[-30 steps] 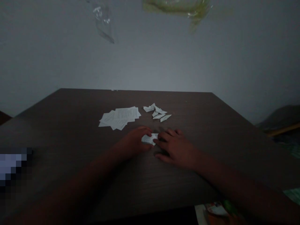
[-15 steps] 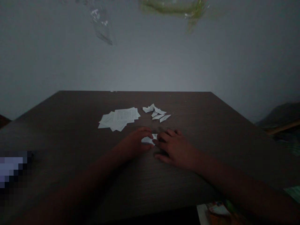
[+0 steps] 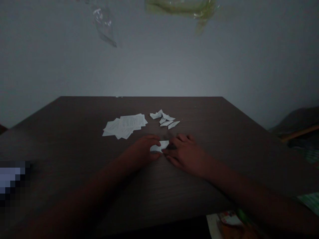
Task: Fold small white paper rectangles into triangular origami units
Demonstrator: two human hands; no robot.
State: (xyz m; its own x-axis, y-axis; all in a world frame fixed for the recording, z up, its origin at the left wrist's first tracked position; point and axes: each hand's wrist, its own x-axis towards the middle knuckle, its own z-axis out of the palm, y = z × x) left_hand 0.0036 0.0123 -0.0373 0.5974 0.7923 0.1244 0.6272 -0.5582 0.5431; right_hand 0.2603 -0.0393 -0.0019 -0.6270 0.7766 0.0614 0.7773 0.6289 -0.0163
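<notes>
A small folded piece of printed paper [image 3: 163, 144] lies on the dark wooden table between my hands. My left hand [image 3: 146, 148] grips its left end, with the thumb at the near edge and the fingers at the far edge. On the right end rest the fingertips of my right hand [image 3: 185, 151], bent and pressing on the paper; part of that end is hidden beneath them. Beyond my hands sits a cluster of folded paper pieces [image 3: 165, 119]. To its left is a loose pile of flat printed sheets [image 3: 126, 126].
The dark table [image 3: 87, 106] reaches back to a grey wall [image 3: 159, 66]. At the left edge is a blurred-out, pixelated object [image 3: 11, 176]. Colourful items [image 3: 230, 220] show below the table's front edge. Clear plastic [image 3: 104, 26] and yellowish tape [image 3: 181, 8] hang on the wall.
My right hand's fingers have shifted slightly on the paper, so more of its far edge shows. My left hand keeps its hold. The whole view has moved a little.
</notes>
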